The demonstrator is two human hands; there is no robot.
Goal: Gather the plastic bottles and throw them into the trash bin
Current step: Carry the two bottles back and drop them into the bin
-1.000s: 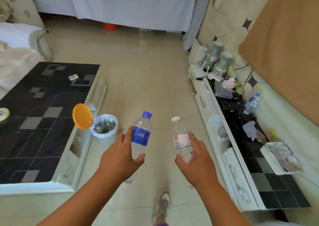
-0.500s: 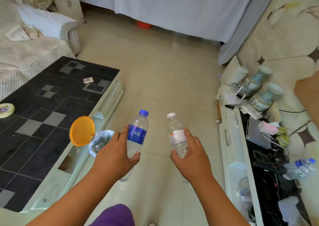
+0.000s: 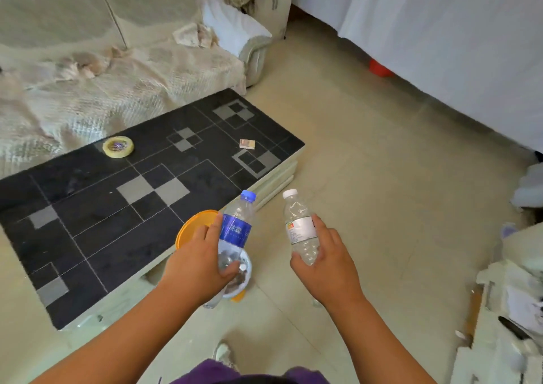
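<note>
My left hand [image 3: 195, 261] grips a clear bottle with a blue label and blue cap [image 3: 236, 228], held upright. My right hand [image 3: 329, 266] grips a clear bottle with a white label and white cap [image 3: 299, 226], also upright. The small trash bin [image 3: 245, 275] stands on the floor by the low table, directly under and behind the blue-label bottle; most of it is hidden by my left hand. Its orange lid [image 3: 192, 226] stands raised at the left. A few bottles show inside the bin's white liner.
A low table with a black patterned top [image 3: 117, 207] lies left of the bin, bearing a tape roll [image 3: 118, 147] and a small box [image 3: 247, 143]. A sofa [image 3: 117, 60] is behind it. A white cabinet [image 3: 505, 310] is at the right edge. White curtain [image 3: 440, 31] hangs beyond.
The view has swung left and closer to the bin. Both hands, still holding their bottles, now sit over and beside the bin, which has slid under my left hand.
</note>
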